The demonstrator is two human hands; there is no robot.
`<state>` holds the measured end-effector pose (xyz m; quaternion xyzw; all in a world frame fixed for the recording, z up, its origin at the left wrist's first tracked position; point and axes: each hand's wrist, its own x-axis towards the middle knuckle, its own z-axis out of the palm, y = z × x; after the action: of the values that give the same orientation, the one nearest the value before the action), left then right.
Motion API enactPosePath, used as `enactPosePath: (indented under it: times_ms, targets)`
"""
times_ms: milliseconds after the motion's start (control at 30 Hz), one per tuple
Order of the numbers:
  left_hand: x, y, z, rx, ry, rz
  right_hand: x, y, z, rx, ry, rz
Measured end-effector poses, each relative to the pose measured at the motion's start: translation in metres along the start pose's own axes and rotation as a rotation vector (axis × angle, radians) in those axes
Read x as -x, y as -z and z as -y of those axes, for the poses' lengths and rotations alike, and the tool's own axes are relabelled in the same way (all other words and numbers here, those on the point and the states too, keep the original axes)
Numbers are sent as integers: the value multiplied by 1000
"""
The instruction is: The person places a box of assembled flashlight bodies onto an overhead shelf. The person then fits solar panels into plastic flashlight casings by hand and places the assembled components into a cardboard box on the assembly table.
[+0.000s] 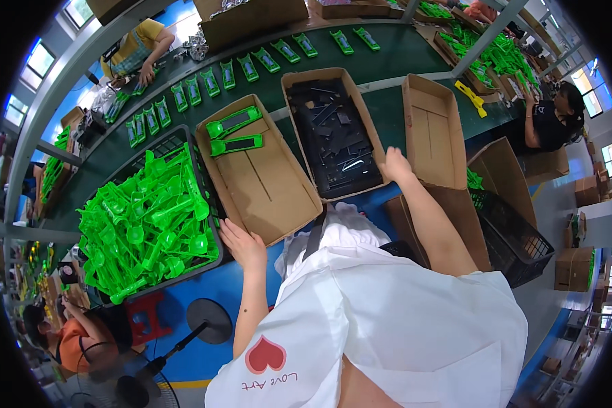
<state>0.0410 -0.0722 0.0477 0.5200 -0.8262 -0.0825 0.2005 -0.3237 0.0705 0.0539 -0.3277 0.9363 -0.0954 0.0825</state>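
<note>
My left hand (243, 243) has its fingers stretched out between a black crate's rim and the near left corner of a shallow cardboard tray (272, 177). In that tray lie two green plastic handle pieces (234, 122) with dark strips set in them. My right hand (396, 165) is closed at the right wall of another cardboard tray (372, 129), fingers bent at its rim. Thin black flat pieces (336, 136) fill this second tray. Heaped in the black crate (213, 197) are bright green plastic parts (146, 217) with rounded ends.
A third cardboard tray (434, 136) stands to the right, beside a yellow tool (470, 98). Green pieces line the green conveyor belt (401, 61). A fan (126, 387) is at lower left. Co-workers sit around the line; cartons and a black basket (510, 238) stand at right.
</note>
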Motion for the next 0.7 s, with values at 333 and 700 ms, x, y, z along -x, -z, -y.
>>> enactPosePath:
  times_ms: [333, 700]
  targets:
    - [-8, -12, 6, 463, -38, 187, 3, 4, -43, 148, -44, 172]
    - [-69, 58, -23, 237, -123, -202, 20, 9, -46, 119, -33, 224]
